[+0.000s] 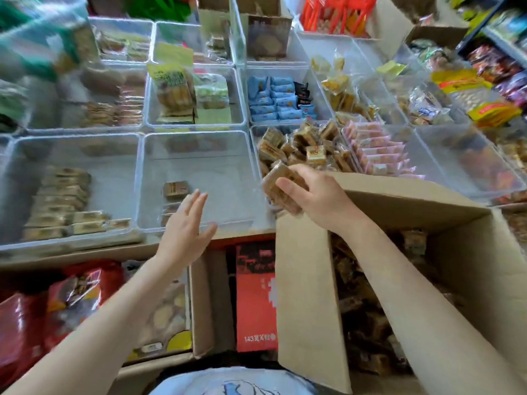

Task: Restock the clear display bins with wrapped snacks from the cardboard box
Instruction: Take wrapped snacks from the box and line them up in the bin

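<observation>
The fingers [288,187] of the right hand [319,195] are curled round a small stack of brown wrapped snacks [281,185], thumb on the near face, the stack's long axis running from far-left to near-right across the palm. The stack hangs just above the near rim of the heaped bin of brown snack squares [302,149], at the corner where that bin meets the nearly empty clear bin [199,178] to its left. So the drop could go either way: a short push far and right lands it on the heap, a short swing left puts it into the bare bin, where only a lone brown packet [175,190] and one or two more lie near the left wall.

The left hand [185,223] holds nothing; its fingers are straight and a little spread, palm hovering over the near rim of that sparse bin, closer to it than the right hand is. I would guess it is ready to steady or arrange what arrives.

Below the right forearm stands the open cardboard box [308,280], dark wrapped snacks showing inside it.
</observation>
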The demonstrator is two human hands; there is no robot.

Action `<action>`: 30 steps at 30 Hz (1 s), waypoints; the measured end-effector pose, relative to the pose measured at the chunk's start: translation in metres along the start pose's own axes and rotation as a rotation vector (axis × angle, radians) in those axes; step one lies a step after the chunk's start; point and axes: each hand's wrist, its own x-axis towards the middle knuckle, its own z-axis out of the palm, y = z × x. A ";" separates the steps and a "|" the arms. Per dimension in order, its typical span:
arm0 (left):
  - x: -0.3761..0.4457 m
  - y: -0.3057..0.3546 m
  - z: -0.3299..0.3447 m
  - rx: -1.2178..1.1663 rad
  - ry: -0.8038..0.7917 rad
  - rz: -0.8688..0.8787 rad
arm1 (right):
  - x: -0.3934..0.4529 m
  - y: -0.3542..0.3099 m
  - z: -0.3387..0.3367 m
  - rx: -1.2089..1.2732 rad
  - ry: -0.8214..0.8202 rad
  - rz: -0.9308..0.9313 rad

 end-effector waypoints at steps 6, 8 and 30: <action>0.032 -0.109 -0.030 0.288 -0.034 -0.129 | 0.092 -0.031 0.104 -0.199 -0.141 -0.002; 0.039 -0.127 -0.029 0.319 -0.070 -0.129 | 0.115 -0.037 0.135 -0.213 -0.180 -0.001; 0.045 -0.150 -0.011 0.238 -0.010 -0.069 | 0.288 0.021 0.292 -0.450 -0.380 0.230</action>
